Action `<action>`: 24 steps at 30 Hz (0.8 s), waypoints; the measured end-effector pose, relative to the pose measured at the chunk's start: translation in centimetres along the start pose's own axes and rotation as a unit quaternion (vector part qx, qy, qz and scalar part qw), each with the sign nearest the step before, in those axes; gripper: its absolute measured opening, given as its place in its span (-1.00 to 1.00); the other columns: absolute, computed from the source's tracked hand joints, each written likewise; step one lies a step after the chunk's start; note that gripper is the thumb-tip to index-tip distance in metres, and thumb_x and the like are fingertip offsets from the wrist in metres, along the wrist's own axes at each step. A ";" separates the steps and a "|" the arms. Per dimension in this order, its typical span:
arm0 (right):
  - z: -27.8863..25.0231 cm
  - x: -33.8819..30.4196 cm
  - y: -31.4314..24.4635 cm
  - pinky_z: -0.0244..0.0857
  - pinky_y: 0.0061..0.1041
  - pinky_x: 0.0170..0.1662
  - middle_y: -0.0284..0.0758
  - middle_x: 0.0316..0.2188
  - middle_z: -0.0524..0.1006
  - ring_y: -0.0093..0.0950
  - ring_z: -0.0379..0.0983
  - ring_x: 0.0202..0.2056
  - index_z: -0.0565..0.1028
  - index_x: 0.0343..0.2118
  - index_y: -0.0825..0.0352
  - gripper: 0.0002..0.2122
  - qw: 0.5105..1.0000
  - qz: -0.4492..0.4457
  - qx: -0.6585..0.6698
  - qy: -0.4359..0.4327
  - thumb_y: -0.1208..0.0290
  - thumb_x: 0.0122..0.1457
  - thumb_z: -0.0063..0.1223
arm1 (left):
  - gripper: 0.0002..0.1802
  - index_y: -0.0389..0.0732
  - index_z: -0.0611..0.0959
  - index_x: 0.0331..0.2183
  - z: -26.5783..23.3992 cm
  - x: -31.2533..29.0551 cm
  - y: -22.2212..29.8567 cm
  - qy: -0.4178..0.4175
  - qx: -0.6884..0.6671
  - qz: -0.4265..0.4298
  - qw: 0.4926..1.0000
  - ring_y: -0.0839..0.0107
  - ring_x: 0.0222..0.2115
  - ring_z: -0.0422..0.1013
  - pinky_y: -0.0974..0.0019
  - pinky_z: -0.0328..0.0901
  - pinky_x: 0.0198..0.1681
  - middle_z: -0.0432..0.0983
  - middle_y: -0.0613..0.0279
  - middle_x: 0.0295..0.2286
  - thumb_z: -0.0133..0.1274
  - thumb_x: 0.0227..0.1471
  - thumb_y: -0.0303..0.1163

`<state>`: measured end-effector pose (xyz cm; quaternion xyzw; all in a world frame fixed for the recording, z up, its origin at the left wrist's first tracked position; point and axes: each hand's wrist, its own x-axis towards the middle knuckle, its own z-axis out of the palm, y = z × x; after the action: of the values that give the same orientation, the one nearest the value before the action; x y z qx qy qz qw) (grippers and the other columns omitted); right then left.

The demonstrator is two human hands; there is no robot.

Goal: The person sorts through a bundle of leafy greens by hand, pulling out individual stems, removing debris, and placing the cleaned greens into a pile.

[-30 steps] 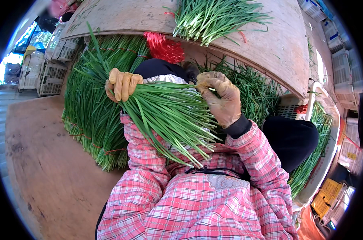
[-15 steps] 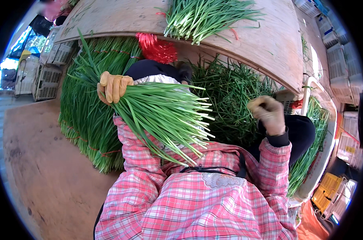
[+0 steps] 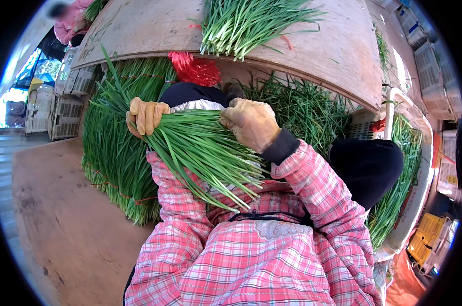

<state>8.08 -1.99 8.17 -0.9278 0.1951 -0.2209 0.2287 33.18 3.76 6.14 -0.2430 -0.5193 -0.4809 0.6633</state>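
Observation:
A bunch of garlic chives lies across my lap, pale cut ends to the right and green tips to the left. My left hand, in a tan glove, is wrapped round it near the leafy end. My right hand, gloved too, has its curled fingers pinched on chives at the bunch's upper edge; its fingertips are partly hidden. Beside my left arm stands a large stack of tied chive bundles with red bands. Loose green leaves are heaped beyond my right hand.
A wooden board ahead carries another pile of chives. Red ties hang at its edge. A white basket of chives stands at my right, with stacked crates behind. Another person sits at the far left.
My right hand has moved left from above my knee onto the bunch and closed on its upper edge. My left hand keeps its hold. The view has shifted slightly.

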 end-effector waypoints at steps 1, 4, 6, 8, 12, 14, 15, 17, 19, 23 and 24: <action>0.2 -0.2 0.3 0.32 -0.41 -0.45 -0.26 -0.50 0.48 -0.33 0.45 -0.47 0.50 -0.41 0.28 -0.88 0.999 -0.016 0.021 0.033 0.39 -0.01 0.08 | -0.76 -0.20 0.27 -0.39 -0.3 0.0 0.0 -0.007 -0.009 -0.002 1.000 0.58 -0.75 0.27 0.47 0.09 -0.35 0.42 0.41 -0.68 -0.08 -0.19 -0.44; -0.9 -2.2 0.9 0.31 -0.38 -0.48 -0.28 -0.57 0.47 -0.32 0.44 -0.51 0.51 -0.53 0.28 -0.90 0.988 -0.003 0.065 0.141 0.37 -0.02 0.08 | -0.66 -0.19 0.28 -0.40 -0.3 -0.6 1.7 -0.025 0.030 -0.032 0.999 0.56 -0.71 0.31 0.47 0.10 -0.34 0.44 0.37 -0.65 0.00 -0.33 -0.46; -3.2 -4.6 2.0 0.30 -0.34 -0.49 -0.33 -0.61 0.45 -0.32 0.44 -0.54 0.50 -0.54 0.23 -0.96 0.976 0.113 0.056 0.176 0.46 -0.12 0.07 | -0.72 -0.04 0.24 -0.63 0.8 -0.7 1.0 0.036 0.002 0.019 0.999 0.62 -0.72 0.36 0.57 0.12 -0.44 0.45 0.45 -0.76 0.05 -0.33 -0.48; -4.5 -8.5 6.1 0.31 -0.33 -0.47 -0.29 -0.57 0.46 -0.31 0.45 -0.51 0.51 -0.52 0.25 -0.94 0.958 0.250 -0.137 0.010 0.47 -0.12 0.10 | -0.74 -0.02 0.27 -0.67 0.8 -1.0 0.9 0.074 -0.010 0.019 0.997 0.62 -0.71 0.36 0.58 0.12 -0.44 0.46 0.44 -0.74 0.05 -0.31 -0.48; -4.6 -10.4 5.8 0.32 -0.38 -0.41 -0.27 -0.52 0.47 -0.31 0.44 -0.48 0.53 -0.48 0.26 -0.87 0.979 0.170 -0.064 0.087 0.39 -0.13 0.18 | -0.69 -0.17 0.23 -0.47 -0.8 -0.9 1.7 -0.092 -0.015 0.017 0.995 0.60 -0.76 0.28 0.53 0.11 -0.42 0.39 0.48 -0.75 0.02 -0.31 -0.47; -4.3 -7.9 2.2 0.31 -0.42 -0.43 -0.30 -0.53 0.47 -0.34 0.43 -0.48 0.53 -0.46 0.24 -0.85 0.985 0.131 0.007 0.114 0.37 -0.12 0.19 | -0.72 -0.16 0.22 -0.48 -0.3 -0.6 1.2 -0.059 -0.013 0.023 0.998 0.62 -0.77 0.26 0.53 0.10 -0.41 0.37 0.50 -0.79 -0.03 -0.30 -0.49; -4.3 -6.6 1.0 0.30 -0.40 -0.42 -0.31 -0.52 0.47 -0.35 0.43 -0.47 0.52 -0.43 0.25 -0.82 0.991 0.088 0.007 0.100 0.36 -0.13 0.19 | -0.73 -0.16 0.22 -0.48 -0.2 -0.5 1.2 -0.047 -0.003 0.015 0.999 0.62 -0.77 0.26 0.53 0.10 -0.41 0.37 0.49 -0.78 -0.03 -0.30 -0.49; -2.4 -4.7 -0.5 0.29 -0.35 -0.38 -0.28 -0.47 0.47 -0.31 0.42 -0.44 0.51 -0.38 0.26 -0.75 0.994 0.033 0.009 0.099 0.31 -0.15 0.20 | -0.76 -0.15 0.22 -0.48 0.4 -0.5 1.3 0.004 0.008 0.012 1.000 0.62 -0.77 0.26 0.52 0.09 -0.38 0.38 0.48 -0.76 -0.07 -0.27 -0.49; -0.9 -3.0 -1.6 0.31 -0.39 -0.35 -0.22 -0.42 0.48 -0.29 0.43 -0.40 0.50 -0.38 0.30 -0.77 0.994 0.017 0.041 0.102 0.34 -0.12 0.18 | -0.78 -0.15 0.22 -0.48 -0.1 -0.3 0.9 0.005 0.010 0.005 1.000 0.62 -0.76 0.25 0.51 0.09 -0.38 0.38 0.48 -0.74 -0.09 -0.25 -0.48; 0.9 -3.3 0.3 0.31 -0.50 -0.29 -0.25 -0.45 0.50 -0.42 0.43 -0.40 0.50 -0.40 0.35 -0.86 0.915 0.041 0.362 0.174 0.43 -0.02 0.10 | -0.69 -0.14 0.26 -0.52 -1.2 -1.2 1.8 -0.001 0.020 -0.012 1.000 0.65 -0.75 0.33 0.58 0.09 -0.40 0.43 0.47 -0.77 0.07 -0.34 -0.49; -0.8 -3.7 0.1 0.30 -0.55 -0.28 -0.31 -0.49 0.50 -0.53 0.40 -0.41 0.50 -0.43 0.39 -0.91 0.866 0.130 0.446 0.183 0.48 0.08 0.02 | -0.71 -0.12 0.27 -0.54 -0.6 -1.5 2.0 0.023 0.021 -0.002 1.000 0.65 -0.74 0.33 0.58 0.09 -0.41 0.44 0.47 -0.77 0.08 -0.33 -0.48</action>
<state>4.63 -0.62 7.61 -0.6361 0.2333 -0.4188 0.6046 35.26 4.68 4.85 -0.2165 -0.5147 -0.4767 0.6790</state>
